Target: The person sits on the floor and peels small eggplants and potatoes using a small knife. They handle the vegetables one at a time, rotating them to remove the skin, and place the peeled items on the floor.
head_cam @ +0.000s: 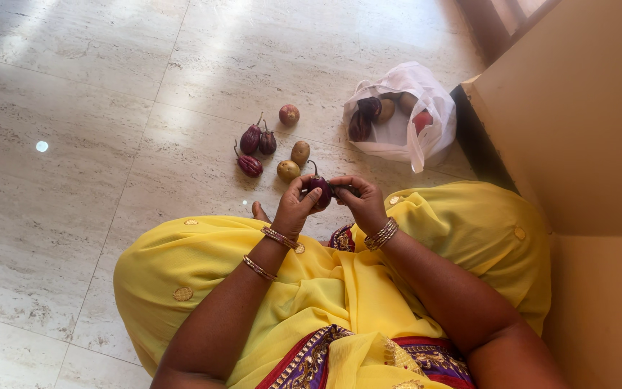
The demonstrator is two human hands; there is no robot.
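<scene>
From my remote seat I look straight down at a person sitting on a pale marble floor (73, 216), yellow cloth over the knees. The left hand (295, 205) is closed around a small purple eggplant (318, 189), fingers curled under it and thumb on top, stem pointing to about eleven o'clock. The right hand (360, 202) is closed too, pinching something dark at the eggplant's three o'clock end (too small for me to say whether it is a blade or the fruit's cap). The eggplant sits between both hands, just above the lap, in the middle of the view.

At ten o'clock from the hands three more eggplants (253, 148) lie close together on the floor, with two yellowish potatoes (294, 162) just beside them and a reddish onion (289, 114) beyond. At one o'clock a white plastic bag (404, 119) gapes open with more vegetables inside.

As I judge it, the work goes best if the left hand holds the fruit steady and turns it slowly, while the right works at the end with fingertips kept clear.
</scene>
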